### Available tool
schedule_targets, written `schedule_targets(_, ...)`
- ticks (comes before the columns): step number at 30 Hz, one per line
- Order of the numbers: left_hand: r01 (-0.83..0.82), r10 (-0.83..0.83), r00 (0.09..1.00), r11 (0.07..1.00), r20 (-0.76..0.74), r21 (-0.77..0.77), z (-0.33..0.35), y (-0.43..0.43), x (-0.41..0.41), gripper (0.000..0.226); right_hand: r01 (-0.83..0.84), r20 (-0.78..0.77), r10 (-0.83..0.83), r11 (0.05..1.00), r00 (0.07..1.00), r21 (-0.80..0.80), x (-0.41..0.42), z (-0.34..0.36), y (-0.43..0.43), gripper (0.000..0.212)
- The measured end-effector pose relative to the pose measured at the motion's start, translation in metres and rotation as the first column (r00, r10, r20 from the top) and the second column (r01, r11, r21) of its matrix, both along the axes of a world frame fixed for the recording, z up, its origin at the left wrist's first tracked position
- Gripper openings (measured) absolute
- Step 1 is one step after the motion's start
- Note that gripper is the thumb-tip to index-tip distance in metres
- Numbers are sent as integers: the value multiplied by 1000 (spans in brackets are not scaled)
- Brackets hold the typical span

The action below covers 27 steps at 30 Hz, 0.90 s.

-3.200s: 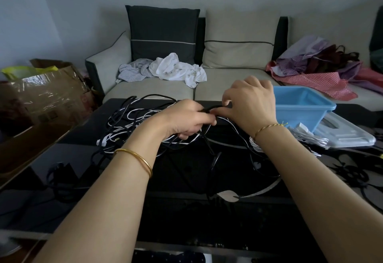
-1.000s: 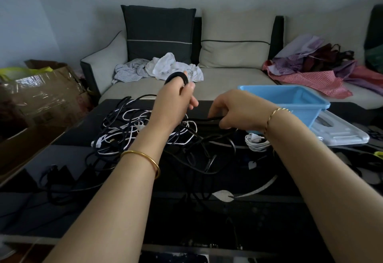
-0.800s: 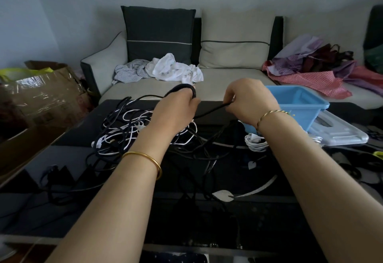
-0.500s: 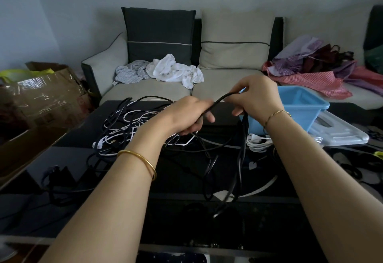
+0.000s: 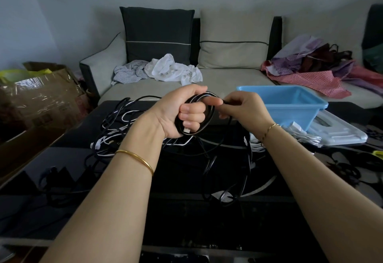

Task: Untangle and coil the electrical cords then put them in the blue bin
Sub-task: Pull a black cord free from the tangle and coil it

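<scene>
Currently the blue bin (image 5: 294,115) stands on the far right part of the black table (image 5: 186,211), just beside a white lid (image 5: 342,136) that lies flat at its right. From this angle only its blue inner walls show; the cords all lie outside of it. A cardboard box (image 5: 43,99) stands on the floor at the left, with a yellow-green bag (image 5: 18,74) that sticks out of its top. Some dark print is on the side of the box under shiny tape, but it is too blurred to read.

The left hand (image 5: 178,113) is raised above the table, its fingers curled tight through a small coil of black cord (image 5: 211,115), and the thumb lies over the top of the loops. A pale plug end shows at the bottom of the coil. The right hand (image 5: 244,109) pinches the free part of the same cord just beside the coil, thumb and fingers together on it. From there the cord hangs down to the table. A tangle of black and white cords (image 5: 116,132) lies behind the left wrist, and a small white cord bundle (image 5: 256,145) lies near the bin.
</scene>
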<state>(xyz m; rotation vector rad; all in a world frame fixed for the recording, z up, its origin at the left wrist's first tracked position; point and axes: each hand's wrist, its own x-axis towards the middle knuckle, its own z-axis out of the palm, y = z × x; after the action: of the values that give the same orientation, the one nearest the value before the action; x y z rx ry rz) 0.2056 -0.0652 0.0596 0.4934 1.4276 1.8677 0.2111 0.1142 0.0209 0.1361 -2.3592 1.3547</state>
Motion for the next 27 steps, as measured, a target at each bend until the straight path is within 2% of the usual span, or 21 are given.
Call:
schedule_targets(5,69,-68,997,996,26,-52,-2,2,4,43,-11,59,18,993,998,-118,-2,-7,3,20)
schedule_targets(9,18,-31,996,989,89,147,-2,5,2,42,-67,151,112,959,982,-276,-2,-8,-3,20)
schedule_targets(12,-89,31,985,933,168,350,-4,0,-3,44,-192,164,313,840,935,-507,0,-9,-8,31)
schedule_targets(15,-195,108,974,846,198,496,-5,-8,-8,44,-251,180,466,718,866,-649,-2,-11,-11,48)
schedule_targets(17,-270,187,960,809,206,522,-4,-11,-10,44,-246,198,529,652,825,-718,-6,-14,-10,41)
schedule_targets(19,-344,281,939,788,199,510,-3,-12,-11,45,-225,232,510,682,829,-695,-10,-23,-8,27)
schedule_targets(23,-474,460,876,760,146,444,0,-11,-11,44,-181,221,323,851,920,-493,-9,-49,-8,19)
schedule_targets(25,-522,528,842,745,113,415,1,-9,-11,44,-204,245,293,921,924,-331,-6,-57,-5,15)
schedule_targets(27,-562,583,808,722,83,403,2,-8,-11,43,-270,319,303,952,898,-146,-3,-61,-2,14)
